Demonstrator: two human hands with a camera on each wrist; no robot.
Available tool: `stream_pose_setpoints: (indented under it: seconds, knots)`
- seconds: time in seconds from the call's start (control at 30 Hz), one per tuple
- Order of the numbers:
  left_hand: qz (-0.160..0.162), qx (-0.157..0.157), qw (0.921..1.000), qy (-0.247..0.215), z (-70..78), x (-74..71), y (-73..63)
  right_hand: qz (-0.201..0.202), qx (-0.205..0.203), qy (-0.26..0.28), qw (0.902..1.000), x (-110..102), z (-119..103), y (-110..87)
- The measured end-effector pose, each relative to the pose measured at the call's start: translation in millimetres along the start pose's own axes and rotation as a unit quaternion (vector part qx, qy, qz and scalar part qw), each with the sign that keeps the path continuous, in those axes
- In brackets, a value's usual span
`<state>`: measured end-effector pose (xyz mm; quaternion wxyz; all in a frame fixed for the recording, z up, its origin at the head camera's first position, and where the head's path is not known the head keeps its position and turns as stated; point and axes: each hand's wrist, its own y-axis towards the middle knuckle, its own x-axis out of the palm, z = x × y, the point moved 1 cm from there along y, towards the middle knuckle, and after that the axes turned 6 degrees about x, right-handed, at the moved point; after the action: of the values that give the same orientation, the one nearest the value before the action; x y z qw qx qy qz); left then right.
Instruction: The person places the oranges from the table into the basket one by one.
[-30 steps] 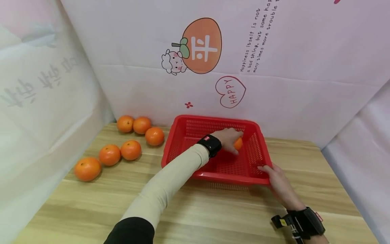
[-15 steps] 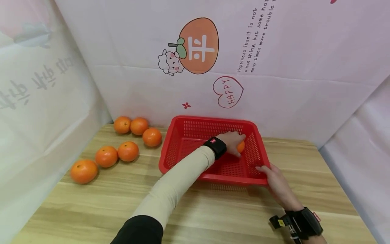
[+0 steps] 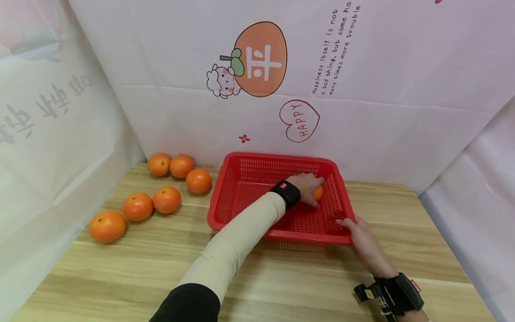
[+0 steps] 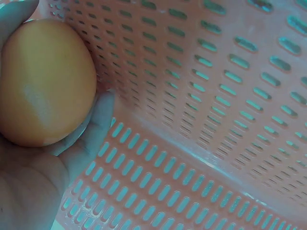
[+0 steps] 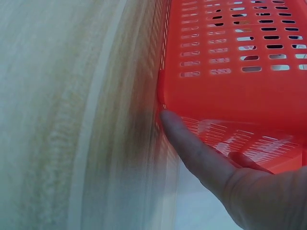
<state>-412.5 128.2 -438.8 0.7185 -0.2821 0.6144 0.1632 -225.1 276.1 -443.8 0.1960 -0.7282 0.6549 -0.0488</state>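
Note:
Inside the red plastic basket point(image 3: 310, 237), near its right end, my left hand point(image 3: 306, 188) holds an orange point(image 3: 318, 192). The left wrist view shows this orange point(image 4: 48, 84) resting against the palm, fingers curled around it, just above the slotted floor and beside a slotted wall. My right hand point(image 3: 365, 243) grips the basket's near right corner, thumb over the rim and the other fingers beneath. In the right wrist view a finger point(image 5: 192, 148) lies along the outside of the basket point(image 5: 220, 96). The near edge appears raised slightly off the table.
Several more oranges point(image 3: 166, 200) lie on the wooden table point(image 3: 120, 277) to the left of the basket. A white printed cloth point(image 3: 181, 120) hangs behind the table, and cloth also hangs at both sides. The left sleeve point(image 3: 237, 237) crosses over the basket's front rim.
My left hand has moved slightly right inside the basket with the orange, then stayed nearly still. My right hand keeps its grip on the corner. The head view has shifted a little.

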Motion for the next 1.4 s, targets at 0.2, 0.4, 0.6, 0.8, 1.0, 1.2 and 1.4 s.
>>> stream_pose_setpoints:
  seconds: [0.2,0.4,0.6,0.8,1.0,1.2,1.4]
  knots:
    - [0.001,-0.001,1.0000,-0.009,-0.1,-1.4,-2.3,0.003,-0.001,0.002,1.0000,1,0,0.0]
    - [0.003,-0.008,1.0000,-0.002,-0.8,-0.9,-3.8,0.004,0.000,0.001,1.0000,1,0,0.4]
    - [0.011,-0.025,0.9992,0.028,-1.2,-3.2,-7.7,0.009,-0.008,0.001,0.9999,1,0,0.2]
    - [0.013,-0.024,0.9993,0.027,1.1,-9.7,-10.8,0.011,-0.005,-0.001,0.9999,-1,1,1.2]
    - [0.013,-0.026,0.9992,0.026,5.0,-17.6,-18.7,0.011,0.003,0.001,0.9999,-1,3,1.1]
    - [0.024,-0.029,0.9990,0.025,8.0,-27.5,-29.2,0.012,0.002,0.000,0.9999,0,3,0.3]
    - [0.042,-0.030,0.9985,0.018,11.5,-39.0,-42.4,0.010,-0.003,0.006,0.9999,-1,2,0.1]
